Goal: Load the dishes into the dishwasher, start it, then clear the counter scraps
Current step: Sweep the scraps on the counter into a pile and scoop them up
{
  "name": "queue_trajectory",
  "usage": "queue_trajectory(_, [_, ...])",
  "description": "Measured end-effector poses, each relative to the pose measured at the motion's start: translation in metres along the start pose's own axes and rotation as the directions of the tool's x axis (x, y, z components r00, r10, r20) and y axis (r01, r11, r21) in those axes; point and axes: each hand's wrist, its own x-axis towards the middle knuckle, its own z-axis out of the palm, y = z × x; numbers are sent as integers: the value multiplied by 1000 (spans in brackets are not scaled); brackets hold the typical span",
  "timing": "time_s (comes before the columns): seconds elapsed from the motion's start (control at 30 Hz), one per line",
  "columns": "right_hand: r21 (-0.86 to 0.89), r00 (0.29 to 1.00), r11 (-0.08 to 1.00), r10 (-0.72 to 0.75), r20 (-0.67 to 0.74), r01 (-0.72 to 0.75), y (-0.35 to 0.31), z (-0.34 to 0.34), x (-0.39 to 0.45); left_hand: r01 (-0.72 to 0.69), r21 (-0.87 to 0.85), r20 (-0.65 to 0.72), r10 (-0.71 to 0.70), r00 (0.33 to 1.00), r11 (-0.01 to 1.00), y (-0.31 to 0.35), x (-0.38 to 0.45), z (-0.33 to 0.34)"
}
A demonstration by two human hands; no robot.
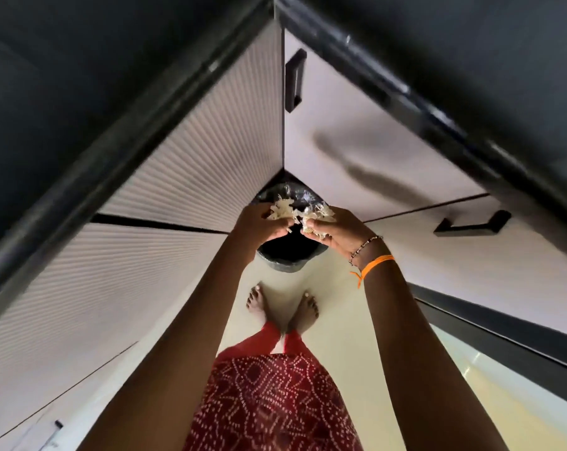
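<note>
Fingers [277, 237] of both hands curled around pale vegetable scraps [283, 211]: left hand [259, 222] and right hand [336, 231] each grip a clump directly above the black-lined bin [285, 263]. Bin interior dark, contents not discernible. Bin stands on the floor in the cabinet corner [283, 170], bare feet [257, 302] just behind it.

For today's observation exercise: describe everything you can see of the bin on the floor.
The bin is dark and round, lined with a glossy black plastic bag whose crinkled edge shows at its rim. It stands upright on the pale floor, tucked into the corner where two cabinet fronts meet. Its mouth is open, partly hidden by hands holding scraps above it. Nothing visibly touches it.
</note>
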Motion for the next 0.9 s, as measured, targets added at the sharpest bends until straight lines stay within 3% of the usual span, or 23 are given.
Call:
queue_trajectory(0.4, [-117, 986, 981, 148, -75, -156, 117, -25, 165, 201, 57, -41, -198, 979, 978, -117, 150, 6])
queue_trajectory(0.53, [-273, 975, 945, 135, -175, -180, 141, -23, 194, 250, -47, -36, -251, 967, 967, -144, 166, 8])
queue_trajectory(0.63, [-559, 966, 815, 6, -259, -154, 145, -24, 201, 256, -59, -41, -258, 965, 965, -152, 166, 9])
queue_trajectory(0.73, [-521, 959, 837, 13, -284, -166, 137, -23, 186, 271, -46, -75, -274, 959, 961, -145, 153, 10])
queue_trajectory(0.9, [-470, 941, 866, 5, -337, -173, 107, -22, 140, 167, 22, -152, -162, 975, 986, -112, 105, 1])
